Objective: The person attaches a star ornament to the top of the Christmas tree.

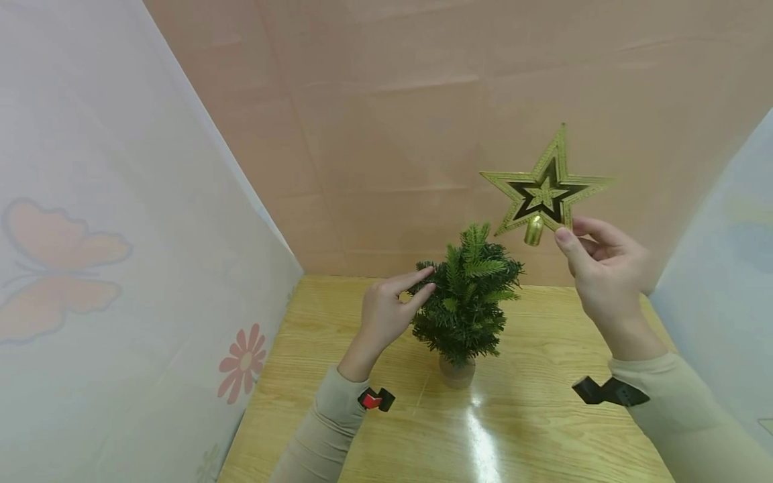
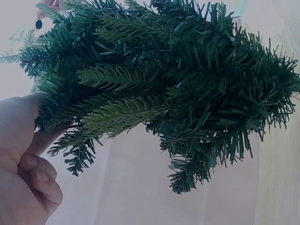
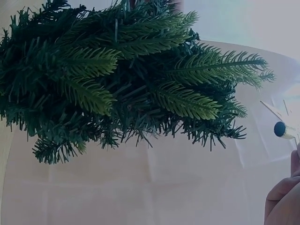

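A small artificial Christmas tree [image 1: 468, 305] stands upright on its round base [image 1: 457, 373]. At its upper left side my left hand [image 1: 386, 307] holds the foliage between thumb and index finger; the fingertips are partly hidden among the needles in the left wrist view, where the other fingers [image 2: 44, 185] are curled. Up and to the right of the treetop, my right hand [image 1: 606, 272] pinches a gold star tree topper [image 1: 545, 193] by a lower point. The star is apart from the tree, and its short tube [image 1: 533, 231] points down. In the right wrist view the tube's dark end [image 3: 280, 129] shows at the right edge.
The tree stands on a light wooden table [image 1: 531, 416]. A pinkish backdrop [image 1: 392, 134] rises behind it. On the left is a pale wall covering [image 1: 139, 168] with butterfly and flower prints; another pale panel [image 1: 718, 235] is on the right.
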The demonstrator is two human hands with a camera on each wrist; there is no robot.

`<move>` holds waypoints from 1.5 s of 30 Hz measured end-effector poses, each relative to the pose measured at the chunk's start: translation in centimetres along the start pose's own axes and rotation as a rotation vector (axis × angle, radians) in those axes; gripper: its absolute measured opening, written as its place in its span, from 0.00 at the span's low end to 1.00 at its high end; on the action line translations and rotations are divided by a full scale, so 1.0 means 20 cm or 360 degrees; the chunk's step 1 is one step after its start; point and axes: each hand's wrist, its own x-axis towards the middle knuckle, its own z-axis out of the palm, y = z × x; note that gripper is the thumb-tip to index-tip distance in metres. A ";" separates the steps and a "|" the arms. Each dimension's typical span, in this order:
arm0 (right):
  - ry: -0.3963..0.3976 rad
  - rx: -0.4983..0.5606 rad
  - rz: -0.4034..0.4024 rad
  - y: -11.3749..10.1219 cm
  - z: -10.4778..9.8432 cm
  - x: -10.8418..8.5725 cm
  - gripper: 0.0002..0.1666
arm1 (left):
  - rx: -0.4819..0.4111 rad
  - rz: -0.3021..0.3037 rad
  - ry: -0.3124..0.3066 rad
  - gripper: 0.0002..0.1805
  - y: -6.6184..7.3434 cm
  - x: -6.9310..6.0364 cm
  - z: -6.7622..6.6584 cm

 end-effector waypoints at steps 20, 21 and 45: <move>-0.0036 -0.0023 0.0005 -0.01 0.11 0.05 0.08 | -0.0004 -0.0005 0.0025 0.19 -0.01 0.00 0.00; -0.0040 -0.0014 0.0004 -0.01 0.12 0.06 0.08 | -0.0004 -0.0004 0.0027 0.19 -0.01 0.00 0.00; -0.0072 -0.0035 -0.0016 -0.04 0.22 0.08 0.08 | -0.0014 -0.0012 0.0016 0.20 -0.01 -0.01 0.01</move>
